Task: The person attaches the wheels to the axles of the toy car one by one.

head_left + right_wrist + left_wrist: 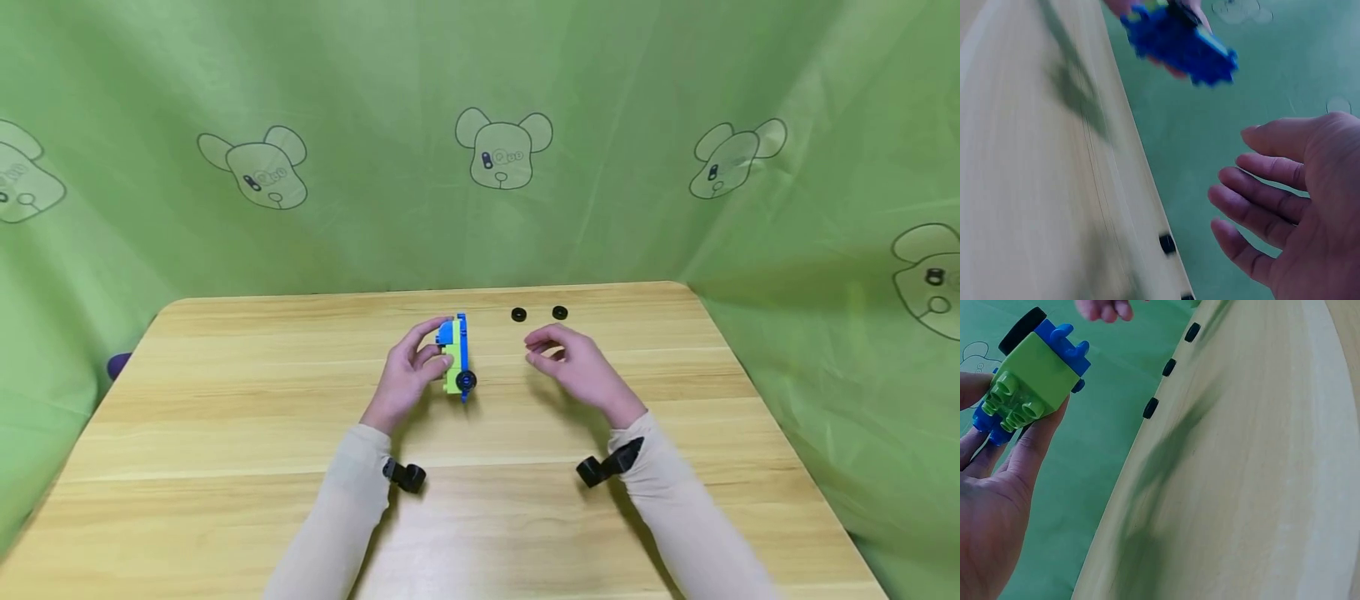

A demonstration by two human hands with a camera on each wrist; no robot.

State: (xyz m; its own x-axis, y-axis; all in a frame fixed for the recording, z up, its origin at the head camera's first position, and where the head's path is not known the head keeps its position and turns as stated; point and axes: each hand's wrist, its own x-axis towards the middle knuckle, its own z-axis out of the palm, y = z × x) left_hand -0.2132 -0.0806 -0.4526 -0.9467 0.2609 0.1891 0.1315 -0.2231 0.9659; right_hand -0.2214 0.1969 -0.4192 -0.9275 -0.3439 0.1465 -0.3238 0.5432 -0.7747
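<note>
My left hand (pixel 400 385) grips a toy car of green and blue building blocks (pixel 453 358) above the table, thumb on one side and fingers on the other. One black wheel (pixel 466 380) is mounted at the car's near end. Green studs show on the car in the left wrist view, and its blue side (pixel 1175 44) faces the right wrist camera. Right of the car, my right hand (pixel 585 367) hovers over the table with loosely bent fingers, holding nothing. Two loose black wheels, one left (pixel 519 314) and one right (pixel 560 312), lie beyond it.
Three loose wheels show in the left wrist view, the nearest (pixel 1150 408) close to the table's edge. The wooden table (pixel 225 400) stands against a green curtain (pixel 375 233) printed with bear heads. Each wrist wears a black strapped device, such as the right one (pixel 611 462).
</note>
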